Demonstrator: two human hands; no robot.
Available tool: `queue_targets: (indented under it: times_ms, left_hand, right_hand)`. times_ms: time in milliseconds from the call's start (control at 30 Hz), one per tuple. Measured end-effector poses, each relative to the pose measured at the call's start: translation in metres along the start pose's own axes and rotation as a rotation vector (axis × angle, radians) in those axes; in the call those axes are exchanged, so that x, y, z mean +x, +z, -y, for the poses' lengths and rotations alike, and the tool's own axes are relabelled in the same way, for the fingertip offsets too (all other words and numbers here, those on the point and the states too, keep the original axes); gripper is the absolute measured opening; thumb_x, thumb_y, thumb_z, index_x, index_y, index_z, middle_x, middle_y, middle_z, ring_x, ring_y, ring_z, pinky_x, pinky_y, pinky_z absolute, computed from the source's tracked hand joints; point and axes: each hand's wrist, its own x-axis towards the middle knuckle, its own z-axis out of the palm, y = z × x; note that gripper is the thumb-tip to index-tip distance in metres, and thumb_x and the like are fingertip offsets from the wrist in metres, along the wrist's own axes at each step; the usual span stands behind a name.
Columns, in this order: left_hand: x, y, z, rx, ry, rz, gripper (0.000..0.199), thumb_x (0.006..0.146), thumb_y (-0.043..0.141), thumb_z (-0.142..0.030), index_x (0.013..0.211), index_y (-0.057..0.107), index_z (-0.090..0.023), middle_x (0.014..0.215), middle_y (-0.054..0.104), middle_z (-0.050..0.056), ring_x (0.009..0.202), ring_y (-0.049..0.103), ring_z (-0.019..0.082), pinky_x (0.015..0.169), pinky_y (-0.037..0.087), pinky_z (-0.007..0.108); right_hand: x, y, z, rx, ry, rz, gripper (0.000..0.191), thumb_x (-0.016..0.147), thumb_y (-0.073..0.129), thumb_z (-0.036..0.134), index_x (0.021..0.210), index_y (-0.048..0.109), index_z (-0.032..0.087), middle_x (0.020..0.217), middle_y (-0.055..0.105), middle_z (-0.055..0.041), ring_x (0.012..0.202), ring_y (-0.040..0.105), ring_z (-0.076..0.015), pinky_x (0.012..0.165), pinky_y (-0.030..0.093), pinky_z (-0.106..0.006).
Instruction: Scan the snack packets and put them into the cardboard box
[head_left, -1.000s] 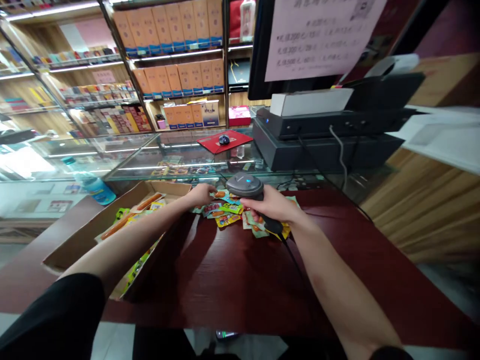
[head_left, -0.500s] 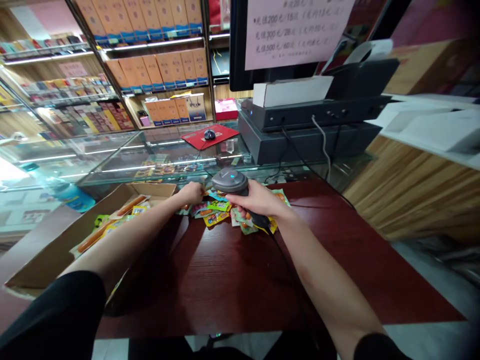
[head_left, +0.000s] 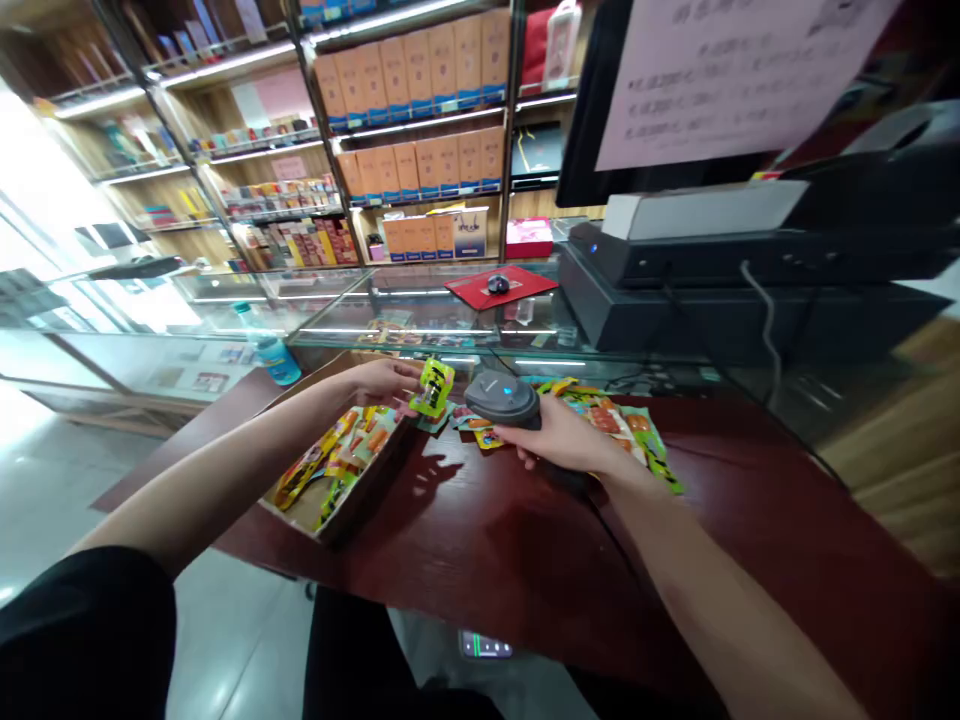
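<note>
My left hand (head_left: 386, 383) pinches a small yellow-green snack packet (head_left: 433, 388) and holds it up over the right rim of a cardboard box (head_left: 365, 492). Inside that box lie several packaged snacks (head_left: 352, 445), some with orange sausages showing. My right hand (head_left: 562, 432) is wrapped round the handle of a grey barcode scanner (head_left: 501, 397), whose head points left toward the packet and has a blue light on top. Behind and beside the scanner, colourful snack packets (head_left: 611, 415) are spread on the dark red tabletop (head_left: 480, 540); the scanner and hand partly cover them.
A blue bottle (head_left: 274, 355) stands behind the box. Beyond the table is a glass counter (head_left: 330, 318) with a mouse (head_left: 498, 284) on a red mat. A black cash drawer (head_left: 720, 320) and monitor stand at right. The scanner's cable (head_left: 615, 535) trails over the table.
My view has swung left. My left hand has lifted from the packets on the table and now holds a yellow-green packet by the box. My right hand keeps hold of the scanner.
</note>
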Motion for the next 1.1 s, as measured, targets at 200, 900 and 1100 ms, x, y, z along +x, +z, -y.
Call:
queue_targets:
  times_ms: [200, 900, 1100]
  left_hand:
    - [-0.037, -0.003, 0.032, -0.313, 0.018, -0.064, 0.041, 0.064, 0.079, -0.009, 0.100, 0.061, -0.015, 0.095, 0.071, 0.010, 0.077, 0.070, 0.022, 0.079, 0.058, 0.050]
    - [-0.064, -0.003, 0.067, -0.405, 0.230, -0.168, 0.026, 0.067, 0.077, -0.007, 0.089, 0.063, -0.011, 0.094, 0.071, 0.009, 0.086, 0.070, 0.018, 0.077, 0.060, 0.029]
    - [-0.089, -0.054, 0.078, -0.425, 0.281, -0.295, 0.026, 0.066, 0.081, -0.010, 0.085, 0.063, -0.010, 0.091, 0.071, 0.011, 0.080, 0.071, 0.018, 0.078, 0.061, 0.032]
  right_hand:
    - [-0.005, 0.032, 0.001, -0.074, -0.043, 0.094, 0.031, 0.077, 0.068, 0.038, 0.101, 0.060, 0.019, 0.059, 0.062, 0.0015, 0.046, 0.059, -0.0150, 0.041, 0.046, -0.026]
    - [-0.016, 0.095, 0.018, -0.069, -0.049, -0.042, 0.022, 0.082, 0.062, 0.041, 0.082, 0.056, 0.020, 0.053, 0.060, 0.0012, 0.045, 0.059, -0.0166, 0.047, 0.049, -0.028]
    - [-0.020, 0.107, 0.036, -0.048, 0.014, -0.086, 0.027, 0.079, 0.065, 0.042, 0.086, 0.056, 0.018, 0.054, 0.060, 0.0014, 0.045, 0.059, -0.0157, 0.047, 0.049, -0.028]
